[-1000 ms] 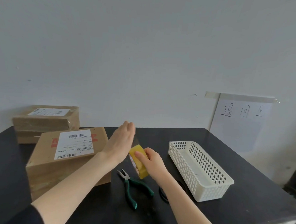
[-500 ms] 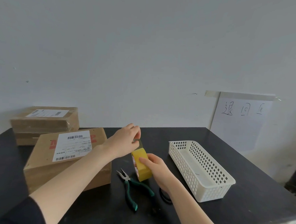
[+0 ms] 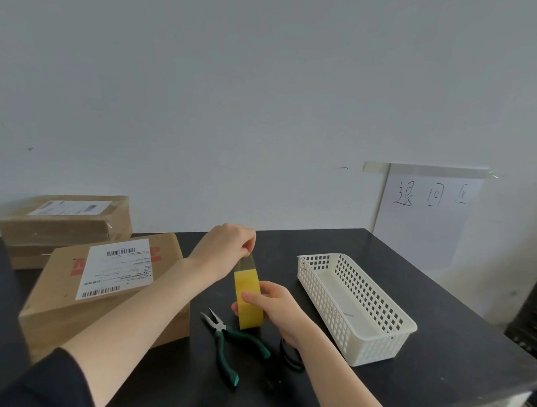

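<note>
now | left hand (image 3: 224,250) fingers pinch tape end; right hand (image 3: 271,303) grips tape roll (image 3: 247,298)

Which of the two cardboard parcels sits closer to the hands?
The front parcel with red print beside its label; the rear parcel sits farther back, by the wall.

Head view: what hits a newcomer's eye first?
The yellow tape roll at the middle of the black table, gripped by the right hand while the left hand pinches its free end above it. Next, the labelled cardboard box at left and the white basket at right. Green-handled pliers lie just in front of the roll.
</note>
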{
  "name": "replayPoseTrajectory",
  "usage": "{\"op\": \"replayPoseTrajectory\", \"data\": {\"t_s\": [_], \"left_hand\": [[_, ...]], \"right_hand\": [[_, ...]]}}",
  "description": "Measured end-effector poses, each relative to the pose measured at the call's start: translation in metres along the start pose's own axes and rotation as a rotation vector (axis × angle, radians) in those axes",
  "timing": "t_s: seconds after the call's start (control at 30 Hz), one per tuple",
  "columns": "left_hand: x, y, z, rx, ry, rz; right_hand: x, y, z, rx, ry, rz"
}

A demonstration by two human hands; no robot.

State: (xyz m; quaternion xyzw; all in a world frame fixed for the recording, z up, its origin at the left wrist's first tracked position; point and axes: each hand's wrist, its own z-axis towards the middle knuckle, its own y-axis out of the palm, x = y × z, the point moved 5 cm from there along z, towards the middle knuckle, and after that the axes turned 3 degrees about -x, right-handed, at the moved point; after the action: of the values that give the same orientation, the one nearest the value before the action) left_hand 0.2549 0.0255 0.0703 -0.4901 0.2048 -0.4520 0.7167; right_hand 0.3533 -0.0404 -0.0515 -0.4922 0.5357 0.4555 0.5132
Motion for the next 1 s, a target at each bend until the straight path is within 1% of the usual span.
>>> {"op": "replayPoseTrajectory", "data": {"t_s": [0.07,0.17,0.23,0.3,0.37,0.5,0.6,0.73,0.83,0.93,1.0], "left_hand": [[0.003,-0.010,0.003,0.064,0.006,-0.005],[0.014,-0.032,0.012,0.150,0.069,0.013],[0.018,-0.039,0.016,0.143,0.097,0.043],[0.016,-0.041,0.017,0.127,0.087,0.050],[0.015,-0.040,0.018,0.118,0.076,0.041],[0.019,-0.039,0.019,0.129,0.083,0.045],[0.020,-0.037,0.020,0.139,0.077,0.045],[0.021,-0.039,0.021,0.128,0.075,0.044],[0.021,-0.040,0.021,0.103,0.083,0.037],[0.021,-0.040,0.019,0.097,0.088,0.015],[0.023,-0.037,0.017,0.100,0.085,0.004]], "right_hand": [[-0.002,-0.001,0.006,0.061,0.012,0.013],[-0.006,-0.004,0.017,0.157,0.065,0.055],[-0.009,-0.005,0.020,0.200,0.075,0.059],[-0.009,-0.005,0.021,0.216,0.061,0.063],[-0.006,-0.005,0.020,0.204,0.056,0.090],[0.002,-0.009,0.016,0.117,0.046,0.151],[0.004,-0.014,0.007,0.044,0.019,0.101],[0.005,-0.019,-0.004,-0.035,0.015,-0.026],[0.006,-0.019,-0.007,-0.022,0.036,-0.069],[0.000,-0.018,-0.006,0.031,0.045,-0.075],[0.000,-0.016,0.000,0.066,0.084,-0.080]]}}
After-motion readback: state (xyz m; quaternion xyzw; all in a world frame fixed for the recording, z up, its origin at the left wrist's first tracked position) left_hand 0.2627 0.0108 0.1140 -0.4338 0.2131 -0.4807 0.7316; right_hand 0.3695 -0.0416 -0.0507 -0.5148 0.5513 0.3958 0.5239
